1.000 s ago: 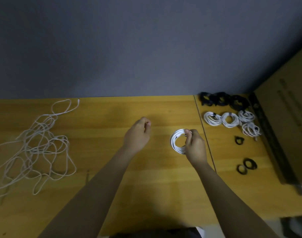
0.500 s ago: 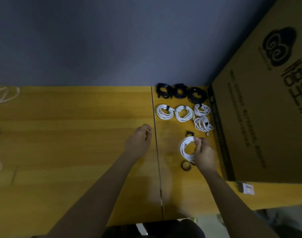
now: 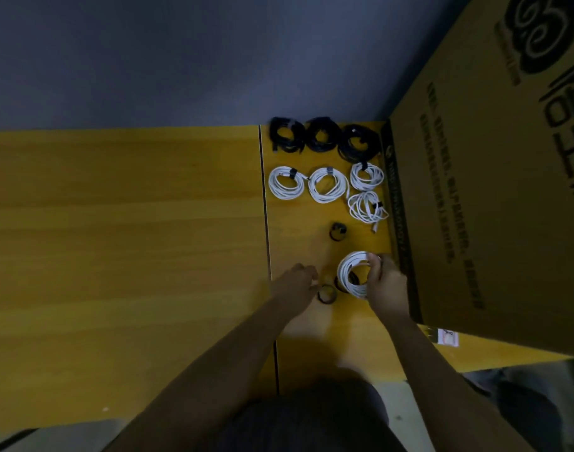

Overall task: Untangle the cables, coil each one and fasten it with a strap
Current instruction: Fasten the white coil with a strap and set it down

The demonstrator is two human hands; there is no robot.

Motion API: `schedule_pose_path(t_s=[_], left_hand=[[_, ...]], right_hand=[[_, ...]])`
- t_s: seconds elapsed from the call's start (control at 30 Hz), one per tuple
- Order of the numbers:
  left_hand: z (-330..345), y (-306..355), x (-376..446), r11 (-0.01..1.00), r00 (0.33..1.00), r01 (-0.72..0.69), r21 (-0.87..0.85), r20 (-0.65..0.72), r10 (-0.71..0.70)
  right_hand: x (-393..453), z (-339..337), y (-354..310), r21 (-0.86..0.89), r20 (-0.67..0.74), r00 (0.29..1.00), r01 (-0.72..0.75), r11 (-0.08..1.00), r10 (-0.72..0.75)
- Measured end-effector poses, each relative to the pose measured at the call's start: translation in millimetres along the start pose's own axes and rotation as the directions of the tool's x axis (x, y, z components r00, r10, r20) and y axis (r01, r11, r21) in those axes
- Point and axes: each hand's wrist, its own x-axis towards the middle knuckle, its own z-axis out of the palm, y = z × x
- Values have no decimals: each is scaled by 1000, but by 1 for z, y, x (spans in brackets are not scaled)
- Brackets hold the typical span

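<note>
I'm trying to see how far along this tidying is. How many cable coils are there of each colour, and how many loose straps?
Black coils: 3
White coils on the table: 4
White coil held in the right hand: 1
Loose black straps: 3
Total: 11

This looks like a plain workroom or storage-office corner rather than a home: two yellow wood-grain tabletops (image 3: 116,243) butt together along a dark seam and stand against a bare grey-blue wall (image 3: 181,60). At the right end of the tabletops a large printed cardboard box (image 3: 491,190) rises well above the surface. Just left of the box, bundled black cables (image 3: 321,138) and white cables (image 3: 328,184) lie in tidy rows, with loose black strap rings (image 3: 338,232) nearer the person.
</note>
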Motion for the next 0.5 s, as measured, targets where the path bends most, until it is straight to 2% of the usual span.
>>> schedule_pose_path(t_s=[0.17,0.3,0.4,0.5], left_hand=[[20,2,14,999,998,48,-10,50,-48],[25,5,17,1000,999,27,-12,19,-26],[19,1,12,994,997,35,-102,-72,-42],[0,-12,1,970,975,51,-239,-198,-100]], right_hand=[[3,3,5,-41,64,998,21,999,-18],[6,5,5,-50,98,994,47,998,-42],[9,7,1,36,114,993,39,999,-43],[13,15,-12,185,201,979,-62,981,24]])
